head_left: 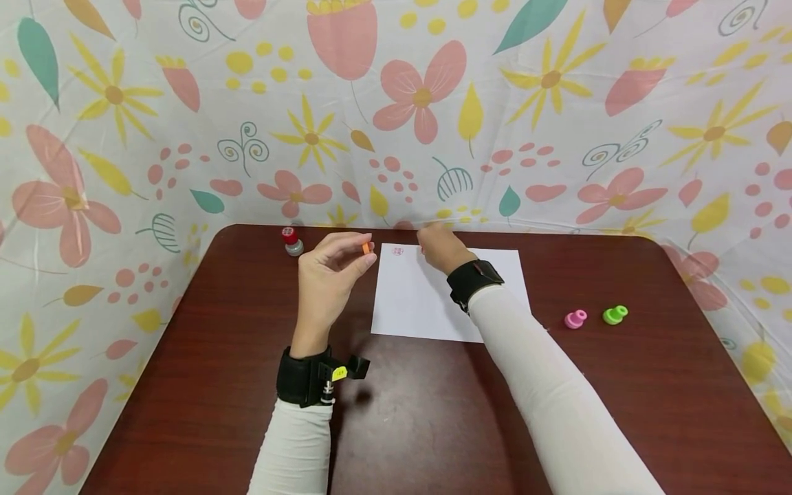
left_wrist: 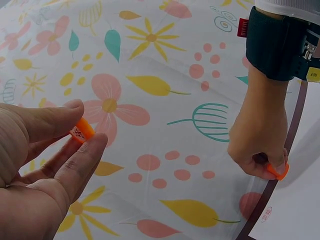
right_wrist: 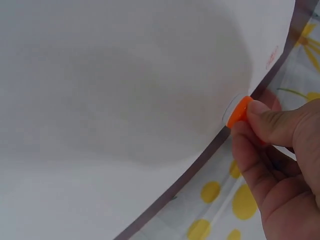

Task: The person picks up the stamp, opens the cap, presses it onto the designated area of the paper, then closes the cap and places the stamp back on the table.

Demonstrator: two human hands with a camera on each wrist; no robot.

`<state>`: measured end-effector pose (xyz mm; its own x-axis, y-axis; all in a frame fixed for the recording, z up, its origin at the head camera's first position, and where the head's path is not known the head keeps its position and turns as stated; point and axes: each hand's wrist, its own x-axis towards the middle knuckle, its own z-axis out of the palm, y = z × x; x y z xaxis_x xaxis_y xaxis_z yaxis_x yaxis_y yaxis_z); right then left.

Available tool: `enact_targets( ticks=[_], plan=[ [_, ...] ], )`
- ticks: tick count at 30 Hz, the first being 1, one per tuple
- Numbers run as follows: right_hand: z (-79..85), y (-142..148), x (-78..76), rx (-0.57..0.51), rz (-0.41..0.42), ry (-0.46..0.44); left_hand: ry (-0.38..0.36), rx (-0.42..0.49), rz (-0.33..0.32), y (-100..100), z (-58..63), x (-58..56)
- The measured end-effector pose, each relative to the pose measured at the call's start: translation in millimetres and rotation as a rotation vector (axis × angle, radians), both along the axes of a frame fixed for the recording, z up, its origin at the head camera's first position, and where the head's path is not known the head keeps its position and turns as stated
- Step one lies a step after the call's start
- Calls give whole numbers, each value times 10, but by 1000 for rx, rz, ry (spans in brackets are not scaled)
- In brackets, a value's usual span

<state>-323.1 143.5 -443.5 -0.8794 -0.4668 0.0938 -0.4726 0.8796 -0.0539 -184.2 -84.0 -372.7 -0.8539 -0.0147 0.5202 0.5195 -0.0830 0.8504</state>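
Observation:
In the head view, my left hand (head_left: 334, 265) is raised left of the white paper (head_left: 427, 309). It pinches a small orange cap (left_wrist: 81, 131) between thumb and fingers, with some dark marking on the cap's end. At the paper's far edge, my right hand (head_left: 442, 249) grips an orange stamp (right_wrist: 240, 112) between thumb and fingertips. The stamp's pale round end is turned toward the sheet, right over its edge in the right wrist view. A small red stamped print (head_left: 398, 251) lies near the paper's far left corner.
A small stamp with red and grey parts (head_left: 293, 241) stands at the table's back left. Right of the paper sit a pink stamp (head_left: 575, 319) and a green stamp (head_left: 615, 315). Behind the dark wooden table (head_left: 396, 419) hangs a flowered cloth (head_left: 396, 151).

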Motion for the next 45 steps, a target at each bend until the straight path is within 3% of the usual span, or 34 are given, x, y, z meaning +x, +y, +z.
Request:
enact_targets(
  ticks=[4,11,14,21,27,29,32,36,45],
  plan=[
    [-14,-22,-38,11,29,26,-2,-8,-4,14,-7,-8],
    [-24,13,-45,-60,25,-105,-41,-44,-1,52,-94,12],
    [-54,21,-33,-72,18,-122,-50,-47,2,58,-111,21],
    [-73,54,4,-46,38,-25,-45,-20,0,55,-86,21],
    [-37,108,93,86,110,127,-50,-16,-5,59,-76,21],
    [9,131,118,122,124,145,-50,-9,-4,57,-74,17],
    [134,161,153,93,117,102,-40,6,1,47,-65,3],
    [363,191,215,-21,127,74,-28,9,3,37,-51,-13],
    [690,290,513,-259,199,156,-26,-8,-18,70,-42,-19]
  ],
)
